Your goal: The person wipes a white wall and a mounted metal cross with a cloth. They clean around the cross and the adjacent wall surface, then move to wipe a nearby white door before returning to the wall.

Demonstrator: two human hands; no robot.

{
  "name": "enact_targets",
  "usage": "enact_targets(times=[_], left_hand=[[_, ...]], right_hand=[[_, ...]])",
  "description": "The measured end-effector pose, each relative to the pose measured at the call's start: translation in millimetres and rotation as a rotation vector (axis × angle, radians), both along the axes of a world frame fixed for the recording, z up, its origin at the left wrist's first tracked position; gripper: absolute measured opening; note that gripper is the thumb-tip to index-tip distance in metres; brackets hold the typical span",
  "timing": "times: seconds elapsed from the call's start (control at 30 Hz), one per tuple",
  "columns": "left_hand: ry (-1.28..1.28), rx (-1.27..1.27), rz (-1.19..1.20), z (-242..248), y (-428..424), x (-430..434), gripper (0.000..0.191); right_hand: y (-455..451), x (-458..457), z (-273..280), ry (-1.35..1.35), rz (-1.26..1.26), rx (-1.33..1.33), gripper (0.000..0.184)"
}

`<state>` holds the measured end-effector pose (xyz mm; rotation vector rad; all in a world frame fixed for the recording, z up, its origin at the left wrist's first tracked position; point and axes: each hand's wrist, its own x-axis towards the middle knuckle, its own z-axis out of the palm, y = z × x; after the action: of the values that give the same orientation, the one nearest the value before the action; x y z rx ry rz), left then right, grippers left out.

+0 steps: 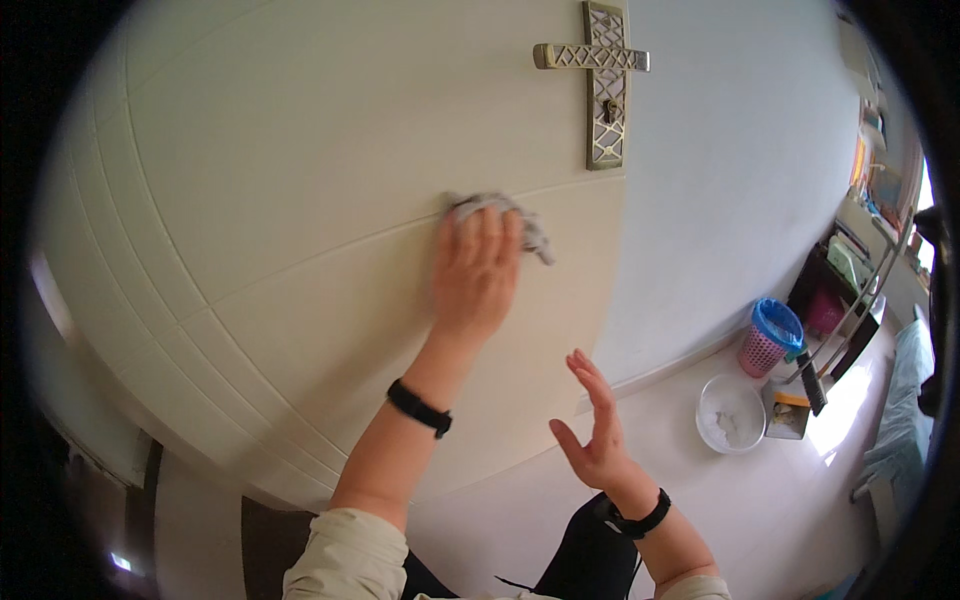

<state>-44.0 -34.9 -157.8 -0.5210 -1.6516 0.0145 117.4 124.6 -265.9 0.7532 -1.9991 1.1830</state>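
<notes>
My left hand presses a crumpled grey cloth flat against a cream door, over a shallow horizontal groove in its face. Part of the cloth sticks out to the right of my fingers; the rest lies hidden beneath them. Above and to the right, a metal lever handle crosses a lattice-patterned lock plate near the door's edge. Lower down, my right hand is held in the air with nothing in it, thumb and fingers apart, in front of the door's lower right part.
A pale wall adjoins the door's right edge. On the tiled floor stand a clear plastic basin with white material inside, a pink perforated bin with a blue liner, and a dustpan beside a broom head. A dark mat lies lower left.
</notes>
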Motion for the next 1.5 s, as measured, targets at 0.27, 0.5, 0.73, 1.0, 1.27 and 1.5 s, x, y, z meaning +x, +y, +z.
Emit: enact_targets(times=[0.27, 0.5, 0.73, 1.0, 1.27, 1.5], left_hand=[[-0.565, 0.045, -0.805, -18, 42, 20, 0.041], [-0.516, -0.027, -0.678, -21, -66, 72, 0.047], [-0.153, -0.013, -0.099, -27, -182, 65, 0.049], [-0.113, -0.146, 0.16, -60, -200, 51, 0.051], [-0.077, -0.184, 0.213, -57, -192, 54, 0.055], [-0.066, -0.21, 0.226, -51, -188, 57, 0.055]], right_hand=[[24, -25, 5, -0.582, 0.369, -0.806, 0.058], [-64, -58, 58, -0.463, 0.671, -0.848, 0.054], [-146, -124, 137, 0.74, -0.27, 0.443, 0.048], [-87, -168, 114, 0.843, -0.343, 0.386, 0.03], [49, -201, 93, 0.579, -0.968, 0.021, 0.04], [97, -214, 115, 0.089, -0.023, -0.96, 0.03]])
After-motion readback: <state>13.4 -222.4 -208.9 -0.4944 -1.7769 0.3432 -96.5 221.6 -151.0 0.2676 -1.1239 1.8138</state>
